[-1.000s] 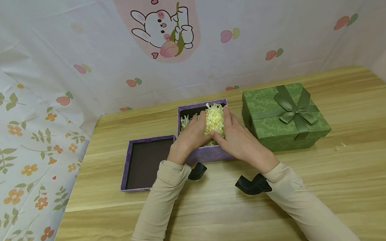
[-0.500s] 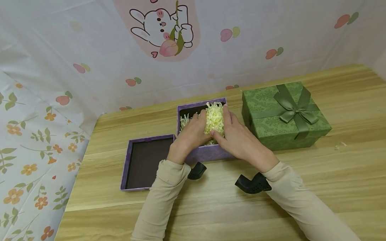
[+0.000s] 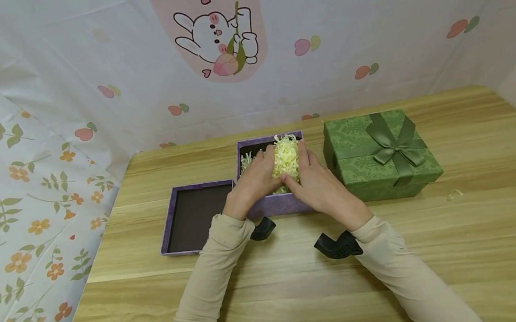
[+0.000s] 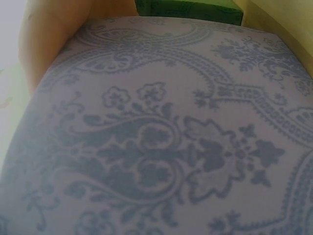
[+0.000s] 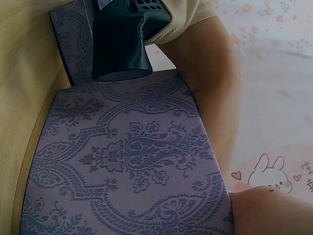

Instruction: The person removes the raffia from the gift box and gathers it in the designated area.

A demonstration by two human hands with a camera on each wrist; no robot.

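In the head view, a clump of pale yellow shredded paper [image 3: 286, 156] rises out of a purple patterned box [image 3: 281, 205]. My left hand [image 3: 255, 180] holds the clump from the left, over the inside of the box, its fingertips partly hidden in the paper. From the right, my right hand [image 3: 320, 185] holds the same clump, thumb in front and fingers by the box's right rim. More shreds lie inside against the dark lining. In both wrist views the box's front wall [image 5: 132, 152] fills much of the picture, hiding the paper.
The purple lid [image 3: 198, 217] lies with its dark inside up, left of the box. A green gift box [image 3: 347, 162] with a ribbon bow stands close on the right. Loose shreds [image 3: 454, 194] lie on the wooden table [image 3: 296, 292]. A printed cloth [image 3: 323, 83] hangs behind.
The clump and my left fingers have shifted very slightly left and away from me. My right hand stays at the paper; box and lid have not moved.
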